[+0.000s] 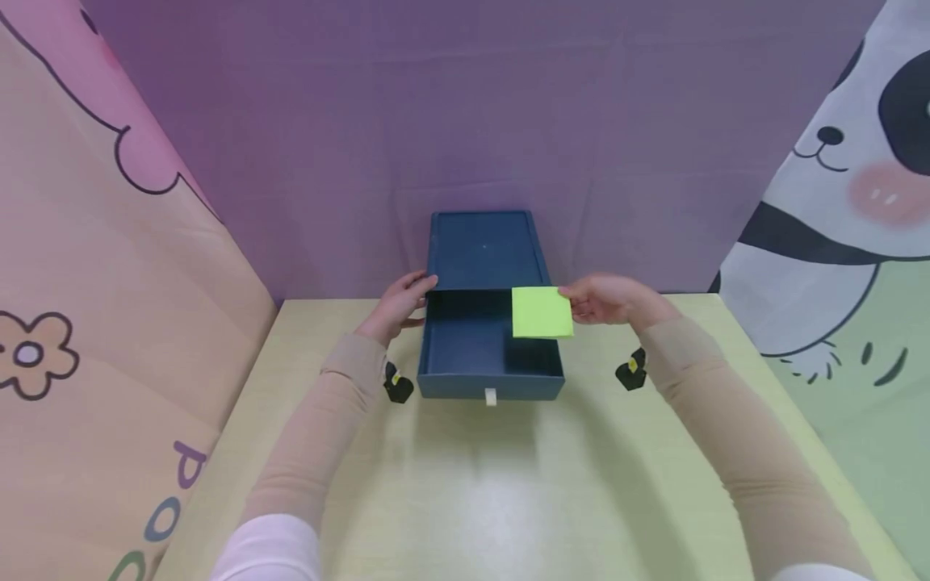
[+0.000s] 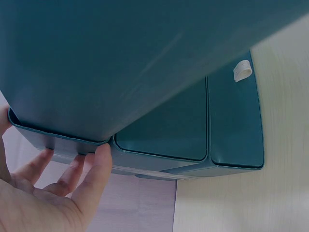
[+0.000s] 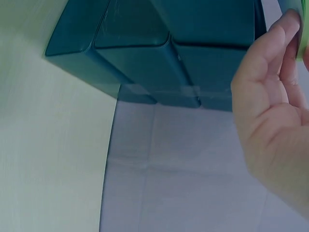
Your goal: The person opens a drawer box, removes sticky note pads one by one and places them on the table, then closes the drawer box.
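A dark blue drawer unit (image 1: pixel 485 246) stands against the back wall with its top drawer (image 1: pixel 491 387) pulled out. At the drawer's front hangs a small white pull tab (image 1: pixel 490 397). My left hand (image 1: pixel 401 303) rests on the unit's left side near its top front corner; in the left wrist view its fingertips (image 2: pixel 102 151) touch the casing. Over the right part of the open drawer, my right hand (image 1: pixel 605 298) pinches a lime-green sticky note pad (image 1: pixel 542 312) by its right edge. Only a sliver of the pad shows in the right wrist view.
Below the open drawer sit closed drawers (image 2: pixel 164 128), one with a white tab (image 2: pixel 243 71). The unit stands on a pale wooden table (image 1: pixel 479 500). A purple cloth (image 1: pixel 472 105) hangs behind, with printed panels at both sides.
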The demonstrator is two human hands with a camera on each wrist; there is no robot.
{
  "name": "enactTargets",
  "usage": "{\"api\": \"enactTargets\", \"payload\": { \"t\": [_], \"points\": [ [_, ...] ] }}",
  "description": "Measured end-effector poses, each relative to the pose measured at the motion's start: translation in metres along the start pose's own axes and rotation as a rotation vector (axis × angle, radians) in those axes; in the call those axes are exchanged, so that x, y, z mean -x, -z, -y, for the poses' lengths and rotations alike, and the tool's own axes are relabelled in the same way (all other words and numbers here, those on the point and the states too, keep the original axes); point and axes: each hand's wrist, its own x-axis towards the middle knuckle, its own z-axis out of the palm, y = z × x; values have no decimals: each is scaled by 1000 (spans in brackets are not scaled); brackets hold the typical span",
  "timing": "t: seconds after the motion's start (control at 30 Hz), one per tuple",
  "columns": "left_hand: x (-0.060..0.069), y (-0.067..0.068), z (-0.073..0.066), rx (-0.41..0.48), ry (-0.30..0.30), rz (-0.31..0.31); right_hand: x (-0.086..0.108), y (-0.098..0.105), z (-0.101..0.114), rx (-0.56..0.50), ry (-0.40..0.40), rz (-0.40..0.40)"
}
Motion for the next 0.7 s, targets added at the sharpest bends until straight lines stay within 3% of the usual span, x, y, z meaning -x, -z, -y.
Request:
{"api": "enactTargets", "payload": {
  "t": [0.7],
  "points": [
    [2,-1,-1,4,-5,-13,13,48,-64,-148,75,18]
  ]
}}
